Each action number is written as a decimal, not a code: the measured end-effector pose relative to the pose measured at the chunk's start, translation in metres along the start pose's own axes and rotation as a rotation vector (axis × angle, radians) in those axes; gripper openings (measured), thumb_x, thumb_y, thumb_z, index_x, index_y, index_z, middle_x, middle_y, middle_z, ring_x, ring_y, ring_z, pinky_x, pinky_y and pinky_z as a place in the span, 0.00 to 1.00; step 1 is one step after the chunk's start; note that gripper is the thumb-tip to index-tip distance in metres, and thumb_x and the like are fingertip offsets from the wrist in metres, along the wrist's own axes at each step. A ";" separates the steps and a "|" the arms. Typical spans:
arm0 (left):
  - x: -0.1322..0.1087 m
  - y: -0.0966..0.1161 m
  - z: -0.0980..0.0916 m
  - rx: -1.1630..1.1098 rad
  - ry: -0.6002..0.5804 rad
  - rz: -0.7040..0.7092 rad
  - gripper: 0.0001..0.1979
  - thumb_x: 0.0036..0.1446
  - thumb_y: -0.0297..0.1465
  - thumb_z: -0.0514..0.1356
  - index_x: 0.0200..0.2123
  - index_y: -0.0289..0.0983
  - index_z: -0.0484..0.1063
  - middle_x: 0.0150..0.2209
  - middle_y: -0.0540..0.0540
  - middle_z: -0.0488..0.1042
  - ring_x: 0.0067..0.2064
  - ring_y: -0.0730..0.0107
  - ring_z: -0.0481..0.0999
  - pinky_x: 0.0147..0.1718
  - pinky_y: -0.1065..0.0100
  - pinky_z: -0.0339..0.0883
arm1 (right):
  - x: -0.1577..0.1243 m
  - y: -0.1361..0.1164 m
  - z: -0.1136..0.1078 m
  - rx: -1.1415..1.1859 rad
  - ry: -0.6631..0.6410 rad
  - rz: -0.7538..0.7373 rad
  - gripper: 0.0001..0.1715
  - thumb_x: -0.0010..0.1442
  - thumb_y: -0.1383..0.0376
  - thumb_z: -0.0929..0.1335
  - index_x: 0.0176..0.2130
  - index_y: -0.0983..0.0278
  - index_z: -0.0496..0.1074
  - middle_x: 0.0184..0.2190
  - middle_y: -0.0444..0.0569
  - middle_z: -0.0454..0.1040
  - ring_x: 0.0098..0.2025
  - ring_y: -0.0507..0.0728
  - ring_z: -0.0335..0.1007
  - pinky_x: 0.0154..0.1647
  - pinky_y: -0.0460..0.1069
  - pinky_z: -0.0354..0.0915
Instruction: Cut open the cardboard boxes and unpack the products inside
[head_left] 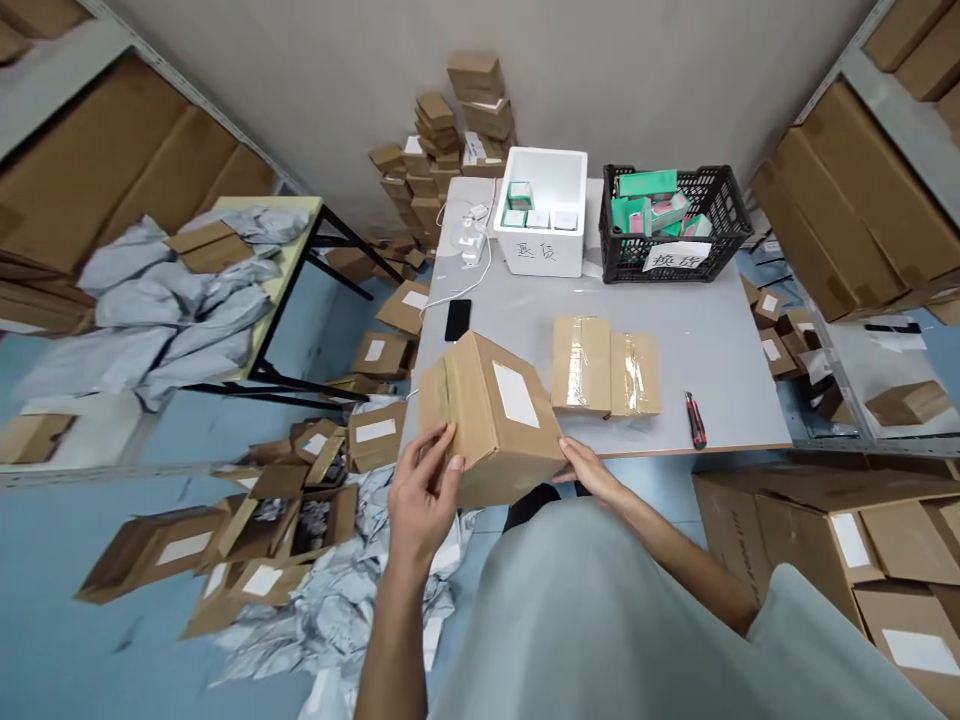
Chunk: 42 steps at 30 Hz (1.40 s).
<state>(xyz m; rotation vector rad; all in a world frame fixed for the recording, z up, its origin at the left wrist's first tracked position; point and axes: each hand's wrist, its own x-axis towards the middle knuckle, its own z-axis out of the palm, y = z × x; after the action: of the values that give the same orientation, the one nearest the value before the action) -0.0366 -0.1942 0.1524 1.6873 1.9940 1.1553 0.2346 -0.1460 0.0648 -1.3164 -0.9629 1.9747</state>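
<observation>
Flanking the tilted carton [491, 415], the left hand [424, 490] grips its taped side and the right hand [590, 470] (beyond the label [516, 394]) its opposite corner.

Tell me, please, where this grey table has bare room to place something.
Bare tabletop lies between the black crate and the cutter, and right of that cutter; a smaller patch separates the taped boxes from the phone. The back is crowded with foam box, crate and white adapters. The held carton hides the front left.
</observation>
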 end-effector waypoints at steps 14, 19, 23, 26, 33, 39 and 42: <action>0.122 -0.120 0.101 -0.183 -0.265 0.034 0.23 0.67 0.50 0.66 0.56 0.41 0.85 0.65 0.34 0.77 0.70 0.43 0.75 0.74 0.41 0.66 | 0.092 0.006 0.034 0.055 0.248 0.134 0.29 0.61 0.38 0.79 0.34 0.59 0.78 0.40 0.52 0.85 0.57 0.69 0.86 0.59 0.63 0.79; 0.093 -0.134 0.148 -0.279 -0.289 -0.141 0.47 0.64 0.48 0.70 0.78 0.33 0.61 0.81 0.23 0.52 0.83 0.37 0.55 0.80 0.39 0.54 | 0.059 -0.011 -0.003 -0.013 0.388 0.093 0.35 0.56 0.34 0.80 0.44 0.59 0.84 0.52 0.55 0.87 0.59 0.70 0.84 0.62 0.67 0.79; 0.086 -0.144 0.180 -0.332 -0.309 -0.347 0.56 0.60 0.48 0.72 0.81 0.29 0.53 0.76 0.20 0.62 0.79 0.34 0.64 0.79 0.38 0.58 | 0.028 -0.028 -0.049 -0.273 0.693 -0.109 0.37 0.65 0.35 0.73 0.54 0.60 0.84 0.60 0.59 0.85 0.64 0.69 0.81 0.67 0.66 0.75; 0.094 -0.146 0.191 -0.341 -0.319 -0.357 0.51 0.60 0.49 0.72 0.79 0.32 0.59 0.72 0.25 0.69 0.75 0.38 0.69 0.77 0.41 0.62 | 0.021 -0.039 -0.093 -0.542 0.977 -0.152 0.36 0.70 0.40 0.70 0.61 0.63 0.81 0.68 0.65 0.79 0.71 0.69 0.74 0.73 0.66 0.70; 0.122 -0.138 0.201 -0.454 -0.360 -0.437 0.49 0.58 0.47 0.75 0.76 0.35 0.64 0.69 0.30 0.77 0.67 0.46 0.80 0.73 0.44 0.71 | 0.054 -0.050 -0.173 -0.897 0.912 0.132 0.33 0.75 0.54 0.69 0.70 0.69 0.72 0.63 0.66 0.82 0.66 0.70 0.78 0.67 0.59 0.72; 0.119 -0.114 0.218 -0.408 -0.347 -0.469 0.49 0.56 0.54 0.76 0.73 0.36 0.68 0.68 0.32 0.78 0.66 0.48 0.81 0.72 0.45 0.72 | 0.064 -0.037 -0.235 -0.889 0.803 -0.036 0.34 0.79 0.51 0.64 0.73 0.66 0.71 0.66 0.62 0.81 0.66 0.68 0.77 0.68 0.57 0.71; 0.114 -0.084 0.247 -0.392 -0.333 -0.496 0.50 0.57 0.53 0.76 0.74 0.35 0.66 0.69 0.30 0.77 0.67 0.47 0.81 0.72 0.46 0.73 | 0.056 -0.032 -0.292 -0.831 0.849 -0.023 0.34 0.83 0.57 0.54 0.74 0.67 0.70 0.69 0.62 0.78 0.69 0.64 0.74 0.70 0.55 0.68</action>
<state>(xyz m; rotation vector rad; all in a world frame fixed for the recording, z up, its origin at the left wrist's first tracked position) 0.0376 0.0063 -0.0348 1.0307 1.7007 0.9322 0.4897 -0.0106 -0.0129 -2.2740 -1.3408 0.7593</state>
